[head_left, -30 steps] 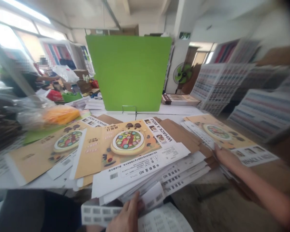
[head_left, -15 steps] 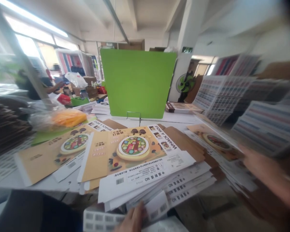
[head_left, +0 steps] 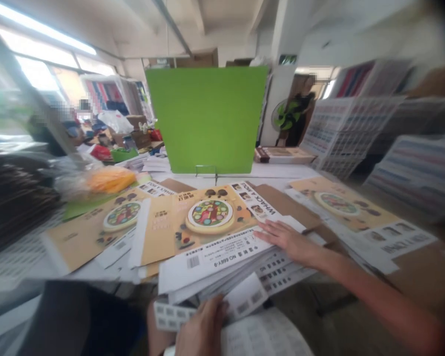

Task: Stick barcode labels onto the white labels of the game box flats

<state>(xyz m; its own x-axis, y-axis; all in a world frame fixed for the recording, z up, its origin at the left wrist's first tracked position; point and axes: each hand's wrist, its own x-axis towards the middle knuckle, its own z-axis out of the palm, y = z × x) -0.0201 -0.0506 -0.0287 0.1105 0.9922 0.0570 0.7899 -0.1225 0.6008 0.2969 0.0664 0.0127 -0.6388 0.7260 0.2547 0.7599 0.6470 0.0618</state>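
Observation:
My left hand [head_left: 203,321], low in the middle, has its fingers closed on a sheet of barcode stickers [head_left: 244,299], which shows on both sides of the hand. Past it lies a fanned stack of unfolded printed cardboard boxes [head_left: 159,232] bearing a pizza picture and the words WHACK A MOLE. My right hand [head_left: 287,241] rests, fingers stretched out, on the white printed flap of the top box, right of its small text. Nothing shows in that hand. Below the left hand is another pale printed sheet [head_left: 263,336], partly hidden.
More flat boxes lie left [head_left: 77,237] and right [head_left: 356,217]. A green board [head_left: 207,118] stands upright behind the stacks. An orange bundle in plastic [head_left: 111,179] sits at left. White crates [head_left: 341,133] are piled at right. A person stands by the green fan [head_left: 287,116].
My right hand has moved left from the right-hand boxes onto the middle stack. My left hand keeps the sticker sheet. A person has come into sight near the fan.

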